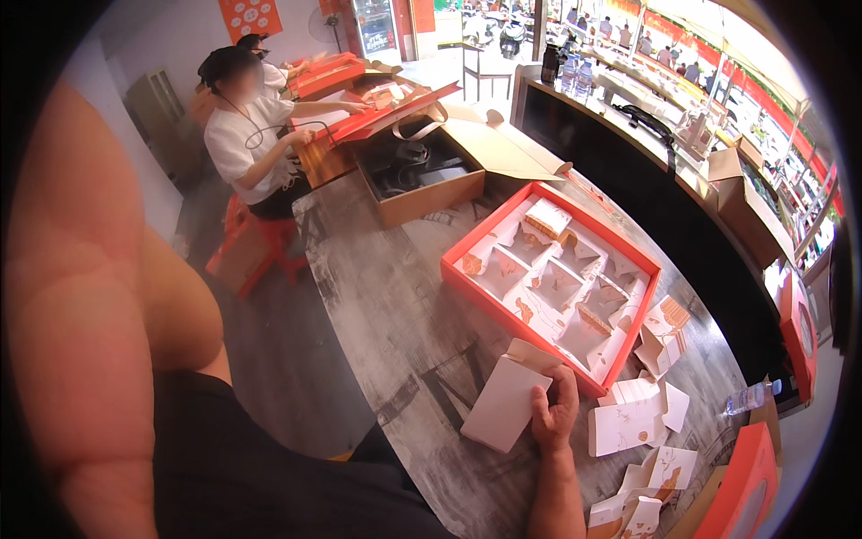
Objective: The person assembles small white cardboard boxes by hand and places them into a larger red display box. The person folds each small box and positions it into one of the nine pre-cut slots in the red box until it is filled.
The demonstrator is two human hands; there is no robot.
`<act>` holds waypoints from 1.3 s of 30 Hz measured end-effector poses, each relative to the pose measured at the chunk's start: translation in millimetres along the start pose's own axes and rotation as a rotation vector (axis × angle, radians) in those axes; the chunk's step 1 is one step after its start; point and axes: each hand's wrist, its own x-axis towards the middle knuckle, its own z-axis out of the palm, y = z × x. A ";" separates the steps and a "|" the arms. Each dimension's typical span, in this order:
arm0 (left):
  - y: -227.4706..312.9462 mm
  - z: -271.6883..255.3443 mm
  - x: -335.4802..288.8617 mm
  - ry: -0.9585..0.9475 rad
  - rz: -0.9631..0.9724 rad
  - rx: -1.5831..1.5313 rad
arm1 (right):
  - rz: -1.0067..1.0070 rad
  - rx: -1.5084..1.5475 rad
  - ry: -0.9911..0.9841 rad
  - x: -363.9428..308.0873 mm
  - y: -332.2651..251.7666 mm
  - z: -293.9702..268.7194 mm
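Close on the left, my left arm (85, 296) is raised and bent; its hand is out of sight. My right hand (555, 415) grips a small white carton (505, 404) by its right side, thumb on the near face. The carton's end flap stands open at the top, its inside hidden. Just beyond it rests a red gift box (474, 295) with white, brown-patterned compartments. A small white carton (547, 217) fills one far compartment. Right of my hand lie a patterned carton (664, 337), an unfolded one (626, 424) and several loose cartons (660, 474).
A brown cardboard box (431, 199) with dark contents stands beyond the gift box. Farther back, a co-worker (251, 139) handles red boxes, another person behind. A water bottle (752, 396) and a red lid with a window (741, 490) are at the right. The grey table (377, 296) has a curved edge.
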 end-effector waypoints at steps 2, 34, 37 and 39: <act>-7.2 10.0 -3.5 -0.013 -0.059 0.004 | -0.040 0.004 0.025 2.8 -0.8 -2.2; -317.1 132.2 -107.0 -1.527 -1.279 0.403 | -0.074 -0.124 0.002 10.2 -16.0 4.4; -332.4 125.9 -123.4 -1.779 -0.856 0.436 | 0.023 -0.102 -0.053 10.4 -26.1 14.8; -288.1 170.9 -81.2 -1.423 -1.246 0.237 | 0.009 0.044 0.024 5.4 -3.0 -0.8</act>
